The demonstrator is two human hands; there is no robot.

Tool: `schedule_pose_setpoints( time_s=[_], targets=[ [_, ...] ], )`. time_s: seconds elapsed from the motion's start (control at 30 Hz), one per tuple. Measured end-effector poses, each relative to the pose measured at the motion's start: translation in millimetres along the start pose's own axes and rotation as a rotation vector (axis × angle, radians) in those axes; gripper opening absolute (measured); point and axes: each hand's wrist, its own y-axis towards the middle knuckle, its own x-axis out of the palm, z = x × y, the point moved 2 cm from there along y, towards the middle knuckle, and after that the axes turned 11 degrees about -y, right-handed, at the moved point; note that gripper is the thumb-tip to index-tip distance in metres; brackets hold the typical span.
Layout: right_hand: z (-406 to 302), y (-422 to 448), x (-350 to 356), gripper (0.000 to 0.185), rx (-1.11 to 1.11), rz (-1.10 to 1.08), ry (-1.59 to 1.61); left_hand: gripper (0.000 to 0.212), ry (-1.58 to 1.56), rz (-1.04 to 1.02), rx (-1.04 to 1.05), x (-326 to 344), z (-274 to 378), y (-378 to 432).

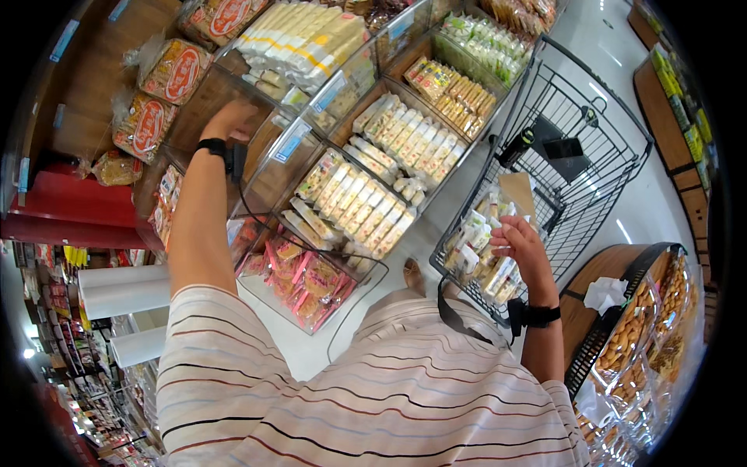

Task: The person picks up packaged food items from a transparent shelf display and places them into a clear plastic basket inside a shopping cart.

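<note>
My left hand [234, 118] reaches into a wooden-bottomed display compartment [262, 146] with clear walls; its fingers are partly blurred and nothing shows in it. Beside it, long wrapped white packs [303, 44] fill another compartment. My right hand [518, 238] hovers over wrapped snack packs [481, 239] at the near end of a metal shopping cart [589, 87], fingers bent, holding nothing that I can see. Both wrists wear black bands with small devices, and a thin cable runs from the left one. A brown cardboard piece [518, 190] lies in the cart behind the packs.
Wrapped nougat-like bars [365, 204] and pink-edged packs [303, 274] fill nearer bins. A dark bottle [516, 146] and a phone [563, 148] are in the cart. Bagged snacks [146, 125] stand at upper left, plastic rolls [125, 292] at left, a bin of nuts [624, 350] at lower right.
</note>
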Motion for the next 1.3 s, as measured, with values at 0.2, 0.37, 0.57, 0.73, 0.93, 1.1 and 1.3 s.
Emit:
schedule_pose_setpoints(
  time_s=[0.2,0.37,0.57,0.73,0.93,1.1,1.3],
  targets=[
    [-5.3,-5.1,29.6,0.034,0.026,0.014,-0.001,0.057,0.292,-0.234,-0.106,24.9,-24.4,60.4],
    [2.3,-4.9,47.9,0.034,0.115,0.036,-0.02,0.049,0.235,-0.399,-0.127,32.2,-65.9,110.4],
    [11.4,-7.2,54.9,0.035,0.146,0.031,-0.025,0.042,-0.012,-0.28,-0.216,44.3,-70.3,110.0],
    [10.7,-15.2,58.8,0.038,0.125,0.04,-0.027,0.041,0.055,-0.251,-0.218,53.2,-57.2,106.0],
    [12.6,-35.0,53.6,0.038,0.114,0.109,-0.006,0.06,0.033,-0.07,-0.036,53.2,-72.4,115.1],
    [18.6,-44.2,50.0,0.04,0.163,0.169,0.005,0.072,0.101,-0.034,-0.058,56.3,-66.9,119.4],
    [21.8,-51.4,48.0,0.037,0.15,0.17,0.052,0.035,0.156,0.03,-0.108,61.0,-100.3,147.1]
  ],
)
